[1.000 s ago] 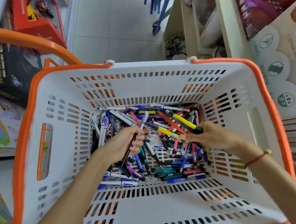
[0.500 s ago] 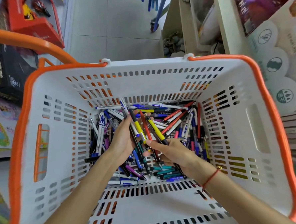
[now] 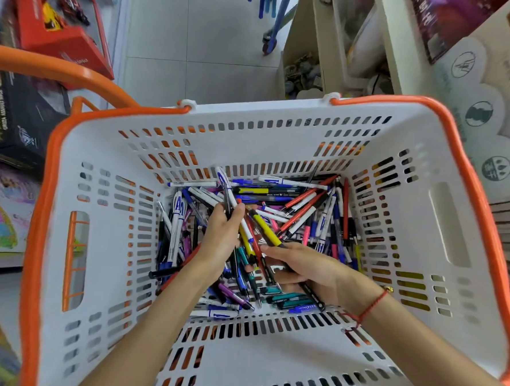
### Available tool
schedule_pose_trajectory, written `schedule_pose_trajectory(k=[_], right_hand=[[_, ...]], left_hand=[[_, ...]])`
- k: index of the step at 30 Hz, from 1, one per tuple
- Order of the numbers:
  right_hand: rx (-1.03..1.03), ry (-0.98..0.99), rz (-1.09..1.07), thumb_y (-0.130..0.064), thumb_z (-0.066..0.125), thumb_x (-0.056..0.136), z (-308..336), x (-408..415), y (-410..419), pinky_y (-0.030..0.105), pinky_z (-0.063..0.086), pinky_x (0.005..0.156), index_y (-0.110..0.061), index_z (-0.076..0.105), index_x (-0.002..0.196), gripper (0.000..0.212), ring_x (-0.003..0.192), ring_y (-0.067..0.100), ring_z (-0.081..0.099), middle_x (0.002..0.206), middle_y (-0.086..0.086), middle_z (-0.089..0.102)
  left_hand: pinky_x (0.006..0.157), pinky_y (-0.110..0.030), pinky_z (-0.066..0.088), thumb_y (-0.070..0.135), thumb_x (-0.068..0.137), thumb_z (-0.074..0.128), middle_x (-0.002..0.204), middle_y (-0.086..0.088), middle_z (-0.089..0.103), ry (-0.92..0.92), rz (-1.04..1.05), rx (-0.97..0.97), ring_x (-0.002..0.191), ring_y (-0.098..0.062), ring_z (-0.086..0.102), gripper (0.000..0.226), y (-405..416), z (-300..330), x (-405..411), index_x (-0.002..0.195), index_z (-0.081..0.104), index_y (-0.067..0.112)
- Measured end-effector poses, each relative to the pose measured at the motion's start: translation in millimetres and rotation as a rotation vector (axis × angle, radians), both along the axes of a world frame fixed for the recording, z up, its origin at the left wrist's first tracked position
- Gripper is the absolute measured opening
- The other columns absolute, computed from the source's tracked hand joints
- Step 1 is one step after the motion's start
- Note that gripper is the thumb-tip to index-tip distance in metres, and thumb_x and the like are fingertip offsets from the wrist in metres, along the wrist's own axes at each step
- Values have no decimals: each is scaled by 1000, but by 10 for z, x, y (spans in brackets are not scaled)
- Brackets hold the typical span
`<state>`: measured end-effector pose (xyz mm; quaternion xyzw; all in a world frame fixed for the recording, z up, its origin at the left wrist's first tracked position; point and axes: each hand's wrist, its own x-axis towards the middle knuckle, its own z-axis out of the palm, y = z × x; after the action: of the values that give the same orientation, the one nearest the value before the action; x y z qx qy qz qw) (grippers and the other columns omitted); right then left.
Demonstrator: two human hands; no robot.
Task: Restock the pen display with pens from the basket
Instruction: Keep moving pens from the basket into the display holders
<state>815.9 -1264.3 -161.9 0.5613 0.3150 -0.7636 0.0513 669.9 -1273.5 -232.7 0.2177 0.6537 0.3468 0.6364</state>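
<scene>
Yellow and black plastic shows between the two hands: a yellow-barrelled pen [image 3: 266, 230] slants across the gap, its lower black end caught in the fingers of the right hand [image 3: 306, 269]. That hand is curled shut around it, with a black pen [image 3: 311, 293] running out under the palm toward the near side of the basket. A red string bracelet [image 3: 372, 306] circles the right wrist.

Just beside it, the left hand [image 3: 219, 238] is closed on a small bunch of pens [image 3: 228, 191] that stick up past the thumb toward the far wall, a white one with blue print among them. A red pen [image 3: 252, 237] and another yellow-and-white one lie between the two hands, though whether either hand holds them I cannot tell.

Both hands sit low inside the basket, on top of the heap of pens [image 3: 314, 223] that covers the floor of it: red, blue, white, teal, purple and pink barrels lying crossed in all directions, piled thicker toward the far right corner.

Around them rises the white slotted basket [image 3: 267, 357] with its orange rim. An orange handle [image 3: 55, 71] arcs away at upper left. Outside the basket, red and black toy boxes [image 3: 52, 28] lie to the left, pale floor tiles [image 3: 197, 40] ahead, and cream shelving [image 3: 388, 37] stands to the upper right.
</scene>
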Motion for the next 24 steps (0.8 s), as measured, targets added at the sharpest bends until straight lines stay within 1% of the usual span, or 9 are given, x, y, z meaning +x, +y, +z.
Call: schedule_pose_trajectory(k=[2, 4, 6, 7, 8, 11, 14, 19, 24], right_hand=[[-4, -2, 0, -21, 42, 105, 23, 23, 7, 21, 23, 47, -12, 44, 94, 14, 37, 6, 22, 40, -12, 41], [8, -22, -39, -19, 41, 105, 29, 41, 10, 18, 26, 45, -9, 48, 101, 12, 40, 7, 22, 46, -12, 55], [37, -38, -169, -20, 42, 104, -13, 70, 14, 16, 28, 42, -10, 52, 110, 16, 40, 7, 22, 77, -3, 73], [60, -47, -231, -22, 42, 104, -48, 83, 19, 17, 27, 40, -10, 53, 112, 19, 38, 7, 22, 89, 1, 75], [84, -61, -268, -24, 41, 104, -76, 88, 27, 17, 27, 39, -10, 55, 112, 21, 37, 7, 23, 90, 2, 74], [128, -59, -338, -25, 40, 104, -113, 49, 54, 17, 28, 39, -4, 51, 104, 24, 36, 7, 26, 67, -2, 65], [131, 100, -353, -24, 39, 105, -68, -38, 84, 18, 25, 40, -7, 48, 90, 24, 39, 8, 26, 64, 1, 54], [151, 171, -205, -32, 41, 104, -16, -108, 89, 17, 24, 41, -12, 55, 85, 31, 42, 7, 28, 63, 0, 47], [113, 67, -60, -37, 40, 104, 41, 11, 94, 19, 31, 44, -11, 54, 90, 33, 44, 12, 36, 64, 4, 55]], left_hand=[[107, -39, 35, 39, 102, 42, 141, 2, 42, 45, 24, -43, 130, -15, 42, 43, 3, -13, 5, 135, 43, 11], [103, -42, 43, 27, 105, 40, 115, 0, 58, -39, 137, -34, 104, -14, 59, 20, 23, -29, -5, 110, 54, 14], [80, -41, 57, 17, 106, 38, 80, -3, 61, -180, 306, -33, 66, -11, 62, 17, 57, 12, -46, 96, 51, 10], [64, -34, 57, 15, 106, 37, 72, -3, 54, -217, 343, -31, 54, -9, 55, 16, 69, 23, -68, 95, 47, 7], [52, -27, 52, 13, 105, 37, 70, -2, 48, -242, 351, -28, 47, -8, 48, 13, 72, 36, -80, 96, 44, 7], [39, -18, 36, 16, 104, 43, 70, 2, 41, -330, 278, -1, 42, -3, 36, 10, 43, 85, -35, 100, 44, 7], [38, -15, 30, 31, 98, 55, 62, 9, 41, -323, 120, 3, 44, -3, 33, 24, 8, 157, 27, 101, 49, 7], [38, -14, 30, 48, 83, 65, 49, 2, 43, -308, -66, -69, 45, -8, 51, 41, -18, 282, 19, 62, 55, 14], [36, -13, 27, 33, 93, 61, 61, 7, 36, -302, 112, -20, 42, -2, 31, 21, 41, 216, -79, 94, 60, 13]])
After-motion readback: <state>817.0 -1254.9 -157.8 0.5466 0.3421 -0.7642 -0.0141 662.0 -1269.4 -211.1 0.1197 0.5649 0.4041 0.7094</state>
